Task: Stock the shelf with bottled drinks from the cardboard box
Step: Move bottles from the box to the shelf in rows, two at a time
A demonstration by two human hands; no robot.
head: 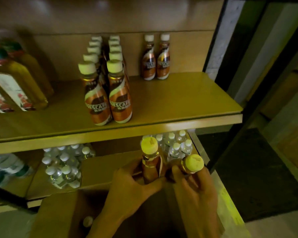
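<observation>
The wooden shelf (179,100) is a smooth, flat board with a squared front lip; on it stand two files of coffee bottles (108,93) with waisted bodies, glossy copper-brown sleeves and cream caps; toward the shelf's back right stands a pair (155,60) of the same kind. At the shelf's left end are tall amber bottles (15,86) with pale labels, blurred. Under the shelf sit clear water bottles (64,167) with white caps, in packs. Just below the shelf's front edge the left hand (127,191) curls round the left bottle (150,162), upright; the right hand (196,191) grips the right bottle (193,164), tilted. Lower still is the cardboard box (58,220) — matte brown, open — with one pale cap (88,221) showing inside.
</observation>
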